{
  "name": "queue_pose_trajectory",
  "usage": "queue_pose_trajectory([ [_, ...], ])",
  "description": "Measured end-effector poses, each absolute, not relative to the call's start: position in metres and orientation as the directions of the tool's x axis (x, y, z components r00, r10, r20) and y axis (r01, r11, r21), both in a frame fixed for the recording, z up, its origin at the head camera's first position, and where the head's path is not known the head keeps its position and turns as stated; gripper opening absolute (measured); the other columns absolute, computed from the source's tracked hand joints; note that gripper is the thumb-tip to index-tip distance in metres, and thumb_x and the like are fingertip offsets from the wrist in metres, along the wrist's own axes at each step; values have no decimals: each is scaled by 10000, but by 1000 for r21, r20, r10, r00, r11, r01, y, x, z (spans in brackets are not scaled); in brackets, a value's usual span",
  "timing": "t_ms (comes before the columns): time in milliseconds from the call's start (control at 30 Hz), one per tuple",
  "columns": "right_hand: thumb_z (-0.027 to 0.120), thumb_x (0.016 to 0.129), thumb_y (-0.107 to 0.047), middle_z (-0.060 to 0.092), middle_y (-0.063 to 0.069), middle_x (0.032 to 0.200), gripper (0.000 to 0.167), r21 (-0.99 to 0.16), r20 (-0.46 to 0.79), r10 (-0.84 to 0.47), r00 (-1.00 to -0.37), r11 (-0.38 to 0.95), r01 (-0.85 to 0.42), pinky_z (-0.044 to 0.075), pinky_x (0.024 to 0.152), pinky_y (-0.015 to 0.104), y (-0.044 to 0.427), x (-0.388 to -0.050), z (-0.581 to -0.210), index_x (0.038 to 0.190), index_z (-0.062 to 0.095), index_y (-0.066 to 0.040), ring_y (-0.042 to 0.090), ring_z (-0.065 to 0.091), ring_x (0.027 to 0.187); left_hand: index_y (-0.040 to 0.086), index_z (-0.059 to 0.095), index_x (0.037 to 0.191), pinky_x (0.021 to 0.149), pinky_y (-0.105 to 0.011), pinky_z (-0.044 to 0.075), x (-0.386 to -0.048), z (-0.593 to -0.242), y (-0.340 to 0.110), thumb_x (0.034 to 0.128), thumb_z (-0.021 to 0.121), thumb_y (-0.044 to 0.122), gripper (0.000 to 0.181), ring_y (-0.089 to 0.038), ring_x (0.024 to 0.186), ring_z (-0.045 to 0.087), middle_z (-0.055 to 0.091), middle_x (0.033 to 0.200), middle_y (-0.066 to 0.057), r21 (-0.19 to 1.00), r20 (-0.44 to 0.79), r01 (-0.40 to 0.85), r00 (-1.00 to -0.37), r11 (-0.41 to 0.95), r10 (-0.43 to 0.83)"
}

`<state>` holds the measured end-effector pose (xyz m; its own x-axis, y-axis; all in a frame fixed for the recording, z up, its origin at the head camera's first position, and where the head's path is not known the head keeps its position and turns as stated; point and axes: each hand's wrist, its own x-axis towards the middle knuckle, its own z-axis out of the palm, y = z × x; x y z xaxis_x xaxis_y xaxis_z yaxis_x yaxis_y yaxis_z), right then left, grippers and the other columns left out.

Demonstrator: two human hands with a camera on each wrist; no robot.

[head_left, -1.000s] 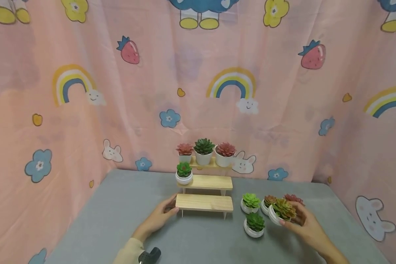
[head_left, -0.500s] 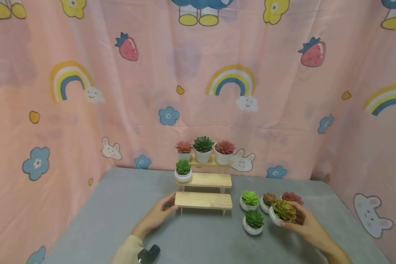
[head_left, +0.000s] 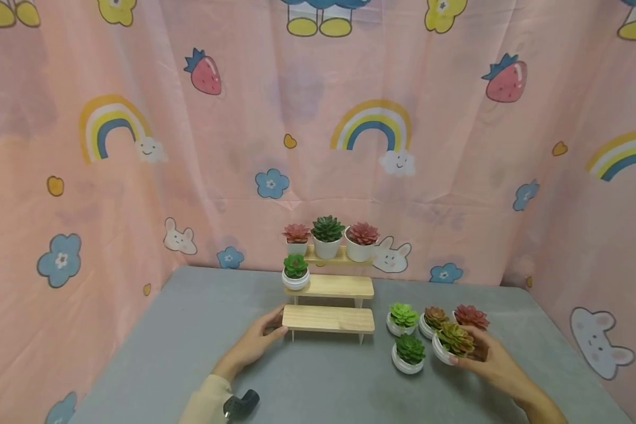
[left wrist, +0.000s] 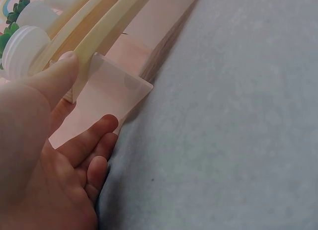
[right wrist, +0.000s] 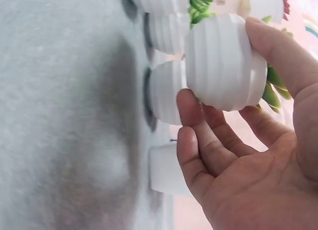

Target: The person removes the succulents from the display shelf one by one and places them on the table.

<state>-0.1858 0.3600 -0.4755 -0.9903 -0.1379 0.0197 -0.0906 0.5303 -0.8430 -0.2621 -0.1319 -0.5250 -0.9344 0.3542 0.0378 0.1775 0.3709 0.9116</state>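
In the head view my right hand [head_left: 495, 359] grips a yellow-green potted succulent [head_left: 455, 338] at the right of the table. The right wrist view shows its ribbed white pot [right wrist: 218, 63] raised off the tabletop, between thumb and fingers. My left hand [head_left: 254, 341] is at the left end of a three-step wooden plant stand [head_left: 328, 318]. Seen from the left wrist, its thumb and index finger pinch the end of the lowest board [left wrist: 107, 31], while the other fingers lie loosely beside the pale leg [left wrist: 109, 86].
Two red succulents [head_left: 363, 234] and a dark green one [head_left: 327, 228] fill the top step. A green succulent [head_left: 295, 268] sits at the middle step's left end. Light green [head_left: 403, 316], dark green [head_left: 410, 351], brown [head_left: 435, 318] and red [head_left: 471, 317] potted succulents stand right of the stand.
The right hand has brought the yellow-green succulent slightly nearer to me, so more of the red one behind shows. The left hand stays on the stand. The head view has tilted a little.
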Motion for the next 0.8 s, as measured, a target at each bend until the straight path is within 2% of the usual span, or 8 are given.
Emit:
queue_pose_trajectory([
  [200, 727, 918, -103, 373, 450, 1455, 704, -828, -12, -163, -987, 554, -82, 547, 769, 237, 361, -189, -482, 1449, 349, 165, -98, 596, 932, 152, 341, 1590, 1057, -480, 454, -262, -526, -131, 1020, 594, 386, 666, -301, 1290, 555, 605, 1398, -152, 915, 34, 173, -933, 364, 357],
  [467, 750, 900, -110, 409, 438, 1436, 704, -828, -15, -163, -986, 555, -79, 543, 782, 224, 359, -191, -485, 1435, 380, 160, -107, 583, 943, 151, 355, 1584, 1065, -501, 451, -262, -524, -131, 1020, 600, 366, 651, -298, 1281, 562, 610, 1393, -153, 916, 41, 175, -937, 362, 347],
  [600, 745, 910, -142, 389, 447, 1449, 730, -815, -63, -170, -983, 577, -47, 555, 805, 250, 362, -192, -485, 1441, 360, 179, 25, 641, 1014, 145, 355, 1583, 1071, -519, 444, -261, -525, -131, 1019, 603, 350, 649, -304, 1285, 559, 606, 1399, -162, 918, 44, 177, -935, 355, 353],
  [733, 739, 919, -173, 400, 425, 1454, 726, -793, -84, -166, -983, 608, -35, 559, 844, 304, 363, -193, -487, 1445, 367, 162, 239, 659, 1125, 130, 355, 1581, 1081, -562, 434, -260, -523, -130, 1022, 603, 321, 641, -324, 1294, 556, 602, 1402, -179, 920, 50, 180, -935, 349, 351],
  [800, 740, 918, -177, 417, 410, 1449, 718, -786, -82, -164, -983, 617, -38, 555, 843, 298, 363, -193, -488, 1443, 376, 152, 220, 653, 1118, 133, 360, 1580, 1074, -548, 443, -260, -521, -130, 1022, 603, 321, 637, -320, 1291, 559, 604, 1400, -175, 918, 52, 181, -936, 353, 347],
])
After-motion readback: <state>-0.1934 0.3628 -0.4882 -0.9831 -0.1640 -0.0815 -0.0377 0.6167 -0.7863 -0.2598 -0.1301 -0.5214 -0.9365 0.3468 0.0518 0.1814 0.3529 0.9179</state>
